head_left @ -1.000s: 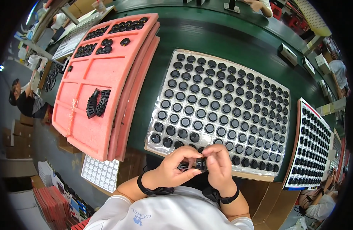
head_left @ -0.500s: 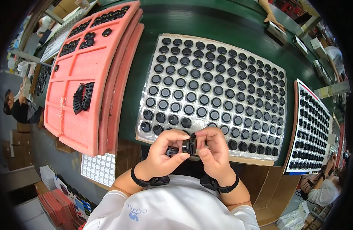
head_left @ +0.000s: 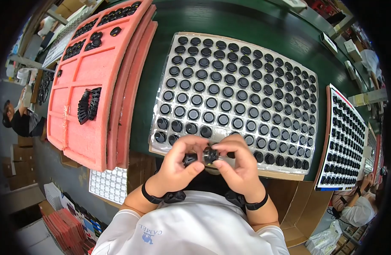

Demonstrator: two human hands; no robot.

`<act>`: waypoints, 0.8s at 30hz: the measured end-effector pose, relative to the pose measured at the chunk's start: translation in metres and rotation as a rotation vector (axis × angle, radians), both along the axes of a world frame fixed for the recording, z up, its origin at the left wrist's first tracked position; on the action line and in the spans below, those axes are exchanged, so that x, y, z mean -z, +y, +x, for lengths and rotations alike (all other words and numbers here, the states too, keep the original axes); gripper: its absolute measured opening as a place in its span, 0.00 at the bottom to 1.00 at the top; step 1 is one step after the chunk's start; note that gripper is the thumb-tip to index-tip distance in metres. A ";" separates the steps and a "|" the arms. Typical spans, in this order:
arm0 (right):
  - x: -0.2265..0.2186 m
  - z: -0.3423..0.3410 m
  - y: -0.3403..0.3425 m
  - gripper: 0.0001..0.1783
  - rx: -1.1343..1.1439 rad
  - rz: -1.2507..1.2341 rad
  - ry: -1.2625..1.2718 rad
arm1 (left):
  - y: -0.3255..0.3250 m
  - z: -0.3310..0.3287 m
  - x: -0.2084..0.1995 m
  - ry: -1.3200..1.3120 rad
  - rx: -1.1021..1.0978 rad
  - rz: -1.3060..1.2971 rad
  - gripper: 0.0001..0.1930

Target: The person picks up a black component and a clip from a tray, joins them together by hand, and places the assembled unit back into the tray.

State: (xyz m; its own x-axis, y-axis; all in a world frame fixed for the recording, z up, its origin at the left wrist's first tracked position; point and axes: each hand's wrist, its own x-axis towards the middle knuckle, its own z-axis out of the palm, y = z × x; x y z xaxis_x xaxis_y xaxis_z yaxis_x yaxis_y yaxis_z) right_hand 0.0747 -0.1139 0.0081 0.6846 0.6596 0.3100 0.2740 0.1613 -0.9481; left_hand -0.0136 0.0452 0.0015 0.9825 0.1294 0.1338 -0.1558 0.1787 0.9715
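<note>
While your right hand (head_left: 239,163) pinches a small round black part with a ridged rim (head_left: 211,156) between thumb and forefinger, your left hand (head_left: 178,163) curls around another dark, glossy black piece (head_left: 189,160). Whether your left fingertips also touch the ridged part, you cannot tell from this angle. Both pieces are in the air, just in front of the near edge of the clear plastic tray (head_left: 165,146) filled with rows of black round caps (head_left: 212,103).

A loose pinch could let the ridged part slip (it is small and looks smooth in places), and it might knock a cap askew or fall past the edge toward your lap. Your knuckles sit close to the nearest row, so a careless lift could nudge those caps too.

Watch the edge of the brown cardboard sheet (head_left: 263,173) under the tray, which faces you. On your left, a narrow strip of the dark green counter (head_left: 229,25) separates the tray from the stacked pink foam trays (head_left: 83,114); more open room lies beyond the tray's far side.
</note>
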 end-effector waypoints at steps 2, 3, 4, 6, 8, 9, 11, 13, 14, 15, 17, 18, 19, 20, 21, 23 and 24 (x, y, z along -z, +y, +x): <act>0.003 0.007 -0.006 0.14 0.108 -0.064 0.061 | 0.007 0.000 0.000 0.036 -0.020 -0.046 0.18; 0.005 0.010 -0.008 0.14 0.161 -0.097 0.092 | 0.012 -0.001 -0.001 0.069 -0.040 -0.090 0.17; 0.006 0.012 -0.010 0.14 0.160 -0.099 0.094 | 0.016 -0.003 0.000 0.103 -0.060 -0.134 0.16; 0.008 0.019 -0.013 0.14 0.278 -0.271 0.000 | 0.023 -0.005 0.003 0.102 -0.063 -0.110 0.16; 0.010 0.022 -0.012 0.13 0.336 -0.359 -0.047 | 0.028 -0.007 0.007 0.096 -0.071 -0.056 0.16; 0.012 0.023 -0.011 0.14 0.338 -0.427 -0.166 | 0.027 -0.007 0.006 0.097 -0.071 -0.058 0.16; 0.015 0.024 -0.009 0.14 0.338 -0.559 -0.405 | 0.025 -0.006 0.003 0.118 -0.068 -0.100 0.16; 0.016 0.023 -0.005 0.14 0.342 -0.576 -0.439 | 0.023 -0.006 0.001 0.129 -0.067 -0.122 0.15; 0.016 0.022 -0.002 0.14 0.347 -0.592 -0.475 | 0.023 -0.006 0.000 0.131 -0.052 -0.152 0.15; 0.015 0.021 0.000 0.14 0.351 -0.606 -0.511 | 0.023 -0.007 -0.001 0.133 -0.038 -0.181 0.15; 0.016 0.020 0.004 0.14 0.348 -0.636 -0.529 | 0.022 -0.007 -0.001 0.134 -0.024 -0.209 0.15; 0.016 0.020 0.005 0.14 0.346 -0.667 -0.548 | 0.022 -0.007 -0.001 0.131 -0.010 -0.220 0.14; 0.017 0.019 0.006 0.15 0.344 -0.697 -0.567 | 0.022 -0.006 -0.001 0.128 0.003 -0.230 0.14; 0.016 0.019 0.006 0.15 0.341 -0.697 -0.567 | 0.022 -0.007 0.000 0.125 0.015 -0.241 0.14; 0.016 0.019 0.007 0.15 0.339 -0.707 -0.575 | 0.021 -0.007 0.000 0.125 0.013 -0.241 0.14; 0.014 0.018 0.007 0.15 0.333 -0.727 -0.591 | 0.019 -0.006 0.000 0.132 -0.004 -0.226 0.16; 0.012 0.018 0.007 0.15 0.332 -0.726 -0.591 | 0.018 -0.006 0.001 0.136 -0.012 -0.219 0.17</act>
State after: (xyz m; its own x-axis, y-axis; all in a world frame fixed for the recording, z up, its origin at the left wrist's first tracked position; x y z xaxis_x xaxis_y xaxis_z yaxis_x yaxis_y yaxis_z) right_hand 0.0924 -0.1064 -0.0037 0.7346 0.6276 0.2578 0.6607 -0.5751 -0.4825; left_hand -0.0195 0.0633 0.0010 0.9878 0.1526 -0.0319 -0.0298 0.3858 0.9221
